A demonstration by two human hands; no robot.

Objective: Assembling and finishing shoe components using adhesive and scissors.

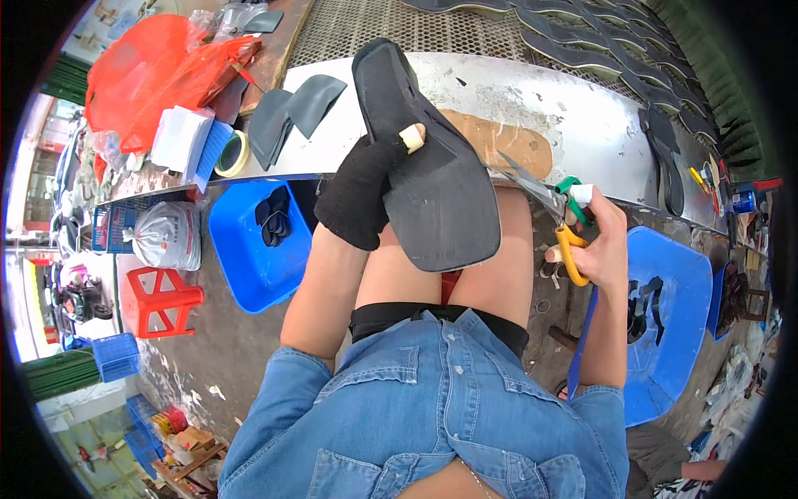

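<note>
My left hand (366, 187), in a black fingerless glove with a taped thumb, is closed around a black shoe sole (445, 204). The sole is tilted, its wide square end toward me and the narrower end over the table. In my right hand (603, 241), which also has tape on its fingers, is a pair of scissors (549, 195) with one green and one orange handle loop. Its blades are parted and point at the right edge of the sole, close to it; I cannot tell whether they touch. Behind the sole, a brown sole-shaped board (507, 141) lies on the white tabletop (586, 125).
Dark sheet pieces (316, 104) and a tape roll (233, 154) lie to the left, near a red plastic bag (150, 75). Rows of black soles (573, 54) rest on a mesh surface (399, 37) beyond. Blue tubs (249, 258) stand on both sides, a red stool (158, 301) farther left.
</note>
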